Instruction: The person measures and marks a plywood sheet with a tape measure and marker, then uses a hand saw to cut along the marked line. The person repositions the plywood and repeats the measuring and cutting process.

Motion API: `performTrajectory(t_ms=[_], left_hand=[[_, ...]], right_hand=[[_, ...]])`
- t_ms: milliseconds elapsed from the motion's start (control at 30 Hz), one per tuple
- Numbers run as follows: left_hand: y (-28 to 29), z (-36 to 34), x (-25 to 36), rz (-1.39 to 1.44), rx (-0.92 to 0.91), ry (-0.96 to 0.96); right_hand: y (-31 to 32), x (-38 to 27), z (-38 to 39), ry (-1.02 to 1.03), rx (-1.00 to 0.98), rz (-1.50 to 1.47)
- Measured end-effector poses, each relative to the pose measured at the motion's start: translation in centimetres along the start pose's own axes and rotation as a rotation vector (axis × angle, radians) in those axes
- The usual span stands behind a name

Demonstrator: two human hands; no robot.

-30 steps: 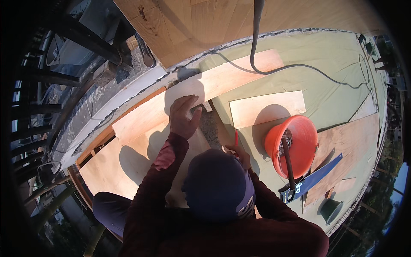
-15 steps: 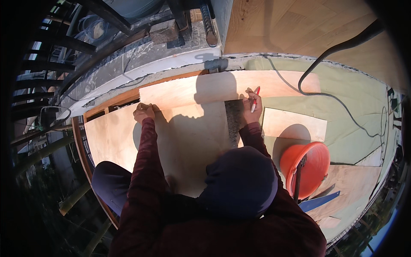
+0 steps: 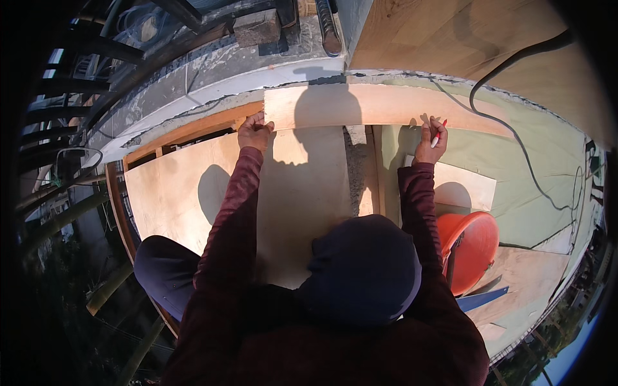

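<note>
A long, narrow plywood strip (image 3: pixel 386 106) lies across the far side of the work surface. At its left end, my left hand (image 3: pixel 256 134) is closed on the lower corner. My right hand (image 3: pixel 430 143) holds a red-and-white marker (image 3: pixel 440 133) between its fingers, beside the strip's near edge toward the right. Nearer to me lies a wide plywood sheet (image 3: pixel 180 177), partly shaded by my own shadow. Past its right edge a gap shows dark rough material and a wooden batten (image 3: pixel 372 161).
An orange-red bucket (image 3: pixel 473 248) stands at the right, with a blue-handled saw (image 3: pixel 483 299) below it. A smaller plywood piece (image 3: pixel 476 183) lies behind the bucket. A black cable (image 3: pixel 524 154) runs over the green sheeting (image 3: pixel 547 167). A wooden block (image 3: pixel 257 29) sits on the far ledge.
Both hands and the plywood strip have shifted to the right and slightly away from me. More of the wooden frame at the left and the gap beside the sheet now shows.
</note>
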State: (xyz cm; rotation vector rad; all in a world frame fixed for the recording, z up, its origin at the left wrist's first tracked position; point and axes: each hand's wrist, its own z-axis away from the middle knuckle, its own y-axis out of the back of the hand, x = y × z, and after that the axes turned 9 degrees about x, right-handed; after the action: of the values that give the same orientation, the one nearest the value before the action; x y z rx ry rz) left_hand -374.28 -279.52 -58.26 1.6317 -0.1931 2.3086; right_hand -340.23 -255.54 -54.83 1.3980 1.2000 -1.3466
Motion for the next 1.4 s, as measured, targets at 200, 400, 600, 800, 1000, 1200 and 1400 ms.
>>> performTrajectory(t_ms=[200,400,600,800,1000,1200,1400], left_hand=[[-10.9,3.8,2.3,-0.647,-0.351,-0.193],[-12.0,2.9,3.6,-0.864,-0.374,-0.238],[-13.3,0.9,2.9,-0.750,-0.482,-0.083],[-13.6,1.0,1.7,-0.796,-0.462,-0.095],[-13.5,1.6,1.6,-0.780,-0.383,-0.132],[-16.2,3.7,2.9,-0.981,-0.365,-0.280],[-16.8,2.5,1.5,-0.819,-0.437,-0.148]], right_hand=[[2.4,-0.2,0.7,0.434,-0.322,0.603],[-1.2,1.3,0.6,0.867,-0.591,1.090],[-3.1,2.8,-3.1,0.932,-0.636,0.992],[-3.2,3.9,-3.5,0.766,-0.597,0.961],[-3.4,3.8,-2.5,0.719,-0.569,1.017],[-3.1,3.7,-1.8,0.724,-0.545,0.876],[-3.7,4.7,-1.7,0.834,-0.459,0.900]])
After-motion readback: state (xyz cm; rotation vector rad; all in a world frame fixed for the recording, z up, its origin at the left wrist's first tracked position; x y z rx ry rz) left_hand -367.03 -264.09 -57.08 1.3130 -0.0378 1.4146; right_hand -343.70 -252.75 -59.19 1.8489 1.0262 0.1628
